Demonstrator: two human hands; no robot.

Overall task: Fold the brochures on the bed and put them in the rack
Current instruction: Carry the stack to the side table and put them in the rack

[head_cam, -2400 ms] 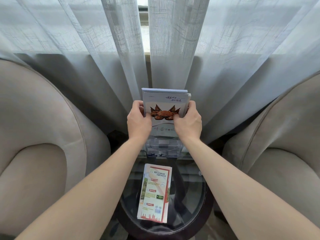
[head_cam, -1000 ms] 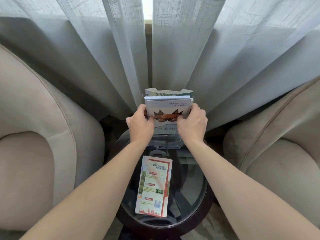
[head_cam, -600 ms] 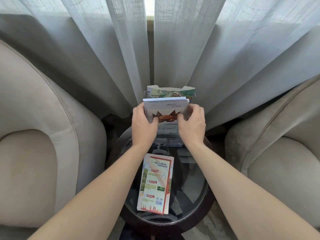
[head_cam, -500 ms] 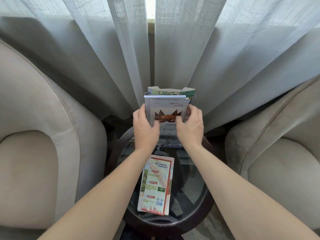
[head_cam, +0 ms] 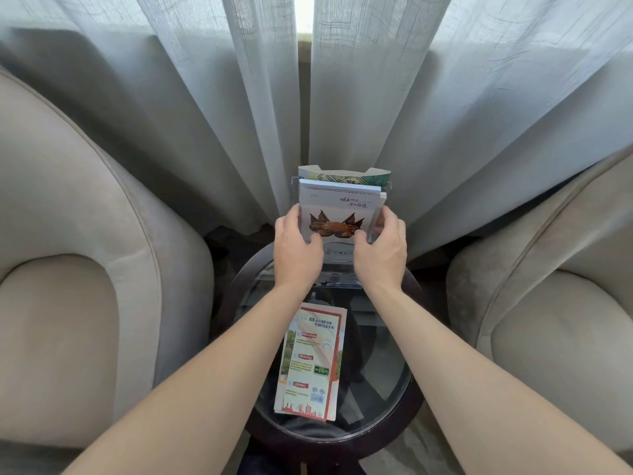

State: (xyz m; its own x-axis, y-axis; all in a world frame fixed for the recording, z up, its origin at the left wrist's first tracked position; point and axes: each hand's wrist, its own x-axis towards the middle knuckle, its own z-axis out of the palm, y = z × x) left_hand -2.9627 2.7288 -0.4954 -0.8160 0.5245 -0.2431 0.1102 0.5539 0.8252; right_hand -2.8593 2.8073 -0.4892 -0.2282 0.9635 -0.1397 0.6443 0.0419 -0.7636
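- Your left hand and right hand cover the lower corners of the crab brochure, so you cannot see its bottom edge or how deep it sits.
- Your left fingers curl round the brochure's left edge, thumb on the printed face; your right fingers wrap the right edge, and their tips are hidden behind the paper.
- That brochure stands upright at the front of the clear rack, whose see-through walls are hard to trace; only faint glints mark its front lip.
- Behind it a stack of more folded sheets shows only as thin top edges, and a green-patterned brochure with a notched top peeks out at the very back.
- The rack rests at the far side of the round desk, a dark glass top in a dark rim; its near edge is partly covered by your forearms.
- A long folded orange-bordered brochure lies flat on the glass, glossy, its small print unreadable.
- Soft beige armchairs flank the desk, both cut off by the frame; sheer pleated curtains hang behind.
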